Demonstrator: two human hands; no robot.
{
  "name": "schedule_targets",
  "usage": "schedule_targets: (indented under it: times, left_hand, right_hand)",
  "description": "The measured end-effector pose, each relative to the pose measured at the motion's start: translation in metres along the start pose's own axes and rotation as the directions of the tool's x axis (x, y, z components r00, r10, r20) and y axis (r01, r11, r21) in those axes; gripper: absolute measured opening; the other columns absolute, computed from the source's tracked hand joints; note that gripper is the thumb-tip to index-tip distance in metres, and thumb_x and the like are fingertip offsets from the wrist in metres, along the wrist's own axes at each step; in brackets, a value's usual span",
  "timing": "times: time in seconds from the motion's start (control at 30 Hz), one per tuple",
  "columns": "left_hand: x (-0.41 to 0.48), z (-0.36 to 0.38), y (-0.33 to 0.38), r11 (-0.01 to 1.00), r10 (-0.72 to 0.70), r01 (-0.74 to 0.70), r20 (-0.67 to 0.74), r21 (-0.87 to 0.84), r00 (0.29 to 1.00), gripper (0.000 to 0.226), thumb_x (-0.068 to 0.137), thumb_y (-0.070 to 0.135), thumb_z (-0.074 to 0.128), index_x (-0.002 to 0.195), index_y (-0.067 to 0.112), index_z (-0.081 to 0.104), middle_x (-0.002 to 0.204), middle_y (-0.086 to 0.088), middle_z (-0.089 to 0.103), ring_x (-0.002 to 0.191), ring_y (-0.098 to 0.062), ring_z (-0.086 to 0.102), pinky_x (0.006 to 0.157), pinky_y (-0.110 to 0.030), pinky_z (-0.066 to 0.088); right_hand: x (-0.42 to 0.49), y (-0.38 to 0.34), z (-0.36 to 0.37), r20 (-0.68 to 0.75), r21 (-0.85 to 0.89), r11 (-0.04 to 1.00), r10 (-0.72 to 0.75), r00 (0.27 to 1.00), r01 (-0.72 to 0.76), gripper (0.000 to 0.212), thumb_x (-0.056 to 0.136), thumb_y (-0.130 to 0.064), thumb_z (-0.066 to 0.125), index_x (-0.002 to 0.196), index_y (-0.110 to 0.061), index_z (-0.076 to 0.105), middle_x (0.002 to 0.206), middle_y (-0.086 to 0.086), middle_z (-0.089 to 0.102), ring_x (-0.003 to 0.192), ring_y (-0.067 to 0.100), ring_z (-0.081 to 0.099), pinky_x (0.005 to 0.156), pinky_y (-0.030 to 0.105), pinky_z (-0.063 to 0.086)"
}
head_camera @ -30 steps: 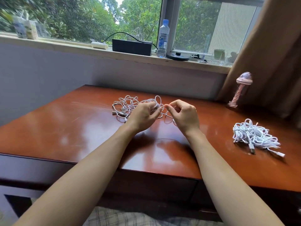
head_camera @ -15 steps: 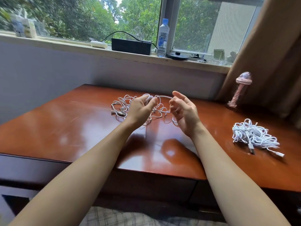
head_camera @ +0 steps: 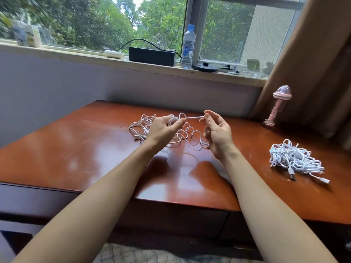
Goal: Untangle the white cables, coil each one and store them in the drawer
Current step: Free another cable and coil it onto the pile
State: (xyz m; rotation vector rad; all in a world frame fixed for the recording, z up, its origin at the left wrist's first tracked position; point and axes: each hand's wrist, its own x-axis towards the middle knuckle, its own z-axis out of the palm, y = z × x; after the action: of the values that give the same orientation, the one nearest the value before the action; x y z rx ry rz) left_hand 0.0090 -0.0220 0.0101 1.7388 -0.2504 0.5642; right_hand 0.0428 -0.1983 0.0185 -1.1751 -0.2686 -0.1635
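A loose tangle of white cable [head_camera: 182, 133] lies on the red-brown desk [head_camera: 95, 149], in the middle toward the back. My left hand [head_camera: 163, 128] is raised over it and grips a strand of that cable. A short straight stretch of cable runs from it to my right hand [head_camera: 216, 130], which pinches the strand's other end between thumb and forefinger, palm turned up. A second bundle of white cables [head_camera: 294, 160] with a USB plug sits apart at the right of the desk. The drawer front [head_camera: 171, 215] under the desk top is closed.
A pink striped bottle [head_camera: 277, 105] stands at the desk's back right by the brown curtain [head_camera: 313, 63]. On the windowsill are a black box [head_camera: 152, 56], a water bottle [head_camera: 188, 46] and small items. The desk's left half is bare wood.
Both hands rose off the tangle and drew apart. A strand now runs taut between them, and my right hand has turned palm up.
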Motion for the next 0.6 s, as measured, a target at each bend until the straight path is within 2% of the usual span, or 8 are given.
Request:
schedule_targets:
  times: [0.03,0.1,0.17,0.23,0.33,0.43,0.57,0.6]
  left_hand:
    - [0.0,0.0,-0.001,1.0,-0.011,0.011,0.002,0.005,1.0,0.037,0.094,0.028,0.072,0.063,0.013,0.062,0.053,0.01,0.045,0.053,-0.008,0.037,0.052,-0.025,0.03]
    - [-0.001,0.0,-0.001,1.0,-0.012,0.012,0.022,0.028,1.0,0.037,0.093,0.031,0.073,0.06,0.016,0.065,0.054,0.008,0.053,0.055,-0.01,0.041,0.054,-0.027,0.032]
    - [-0.002,0.001,-0.001,0.998,0.002,-0.005,0.056,0.059,0.998,0.044,0.094,0.031,0.072,0.062,0.003,0.062,0.056,0.003,0.047,0.055,-0.01,0.037,0.053,-0.028,0.029]
    - [-0.003,0.001,0.0,0.998,-0.001,-0.003,0.066,0.057,0.998,0.047,0.094,0.029,0.071,0.066,-0.006,0.058,0.054,0.007,0.043,0.048,-0.001,0.037,0.05,-0.024,0.027]
    - [-0.004,0.001,0.003,0.998,-0.008,0.005,0.05,0.058,0.999,0.043,0.095,0.026,0.071,0.063,0.0,0.06,0.043,0.017,0.047,0.043,0.004,0.042,0.05,-0.019,0.03]
    - [-0.005,0.001,0.004,0.997,-0.004,0.0,0.046,0.073,0.999,0.045,0.095,0.027,0.07,0.068,-0.007,0.06,0.042,0.02,0.051,0.044,0.006,0.045,0.051,-0.018,0.032]
    - [-0.003,0.0,0.002,0.996,0.006,-0.009,0.03,0.084,1.0,0.041,0.095,0.028,0.071,0.058,0.016,0.057,0.043,0.02,0.05,0.045,0.003,0.041,0.052,-0.02,0.031]
    - [-0.003,0.0,0.001,0.997,0.007,-0.009,0.027,0.08,1.0,0.041,0.095,0.029,0.071,0.058,0.017,0.057,0.043,0.02,0.05,0.046,0.003,0.04,0.052,-0.02,0.031]
  right_hand:
    - [0.001,0.002,-0.001,-0.015,-0.108,0.991,-0.08,0.997,0.078,0.009,0.099,-0.013,0.065,0.105,-0.018,0.069,0.079,0.001,0.07,0.048,0.004,0.045,0.047,0.016,0.037]
    - [0.003,0.006,-0.003,-0.016,-0.277,0.94,-0.211,0.977,0.198,0.008,0.099,-0.013,0.065,0.104,-0.017,0.07,0.081,0.003,0.071,0.062,0.002,0.06,0.063,0.015,0.047]
    - [0.005,0.01,-0.005,0.008,-0.381,0.891,-0.266,0.964,0.249,0.008,0.1,-0.016,0.064,0.104,-0.02,0.069,0.085,0.001,0.072,0.071,0.003,0.064,0.07,0.016,0.049]
    - [0.005,0.012,-0.007,0.036,-0.465,0.842,-0.291,0.956,0.274,0.009,0.1,-0.018,0.064,0.106,-0.021,0.069,0.092,-0.002,0.072,0.075,0.002,0.063,0.07,0.016,0.048]
    - [0.004,0.012,-0.006,0.072,-0.531,0.786,-0.332,0.94,0.318,0.013,0.098,-0.019,0.066,0.111,-0.019,0.069,0.102,-0.01,0.07,0.087,-0.007,0.063,0.076,0.01,0.044]
    - [0.005,0.013,-0.008,0.083,-0.593,0.72,-0.391,0.917,0.36,0.021,0.094,-0.025,0.07,0.115,-0.024,0.067,0.11,-0.008,0.069,0.101,0.005,0.063,0.086,0.02,0.047]
    - [0.003,0.011,-0.01,0.106,-0.635,0.623,-0.515,0.851,0.456,0.036,0.089,-0.028,0.075,0.123,-0.025,0.063,0.112,-0.003,0.063,0.104,0.013,0.059,0.093,0.027,0.047]
    - [0.002,0.01,-0.009,0.114,-0.647,0.596,-0.541,0.833,0.476,0.04,0.088,-0.028,0.076,0.125,-0.024,0.062,0.113,-0.004,0.061,0.105,0.014,0.058,0.094,0.027,0.047]
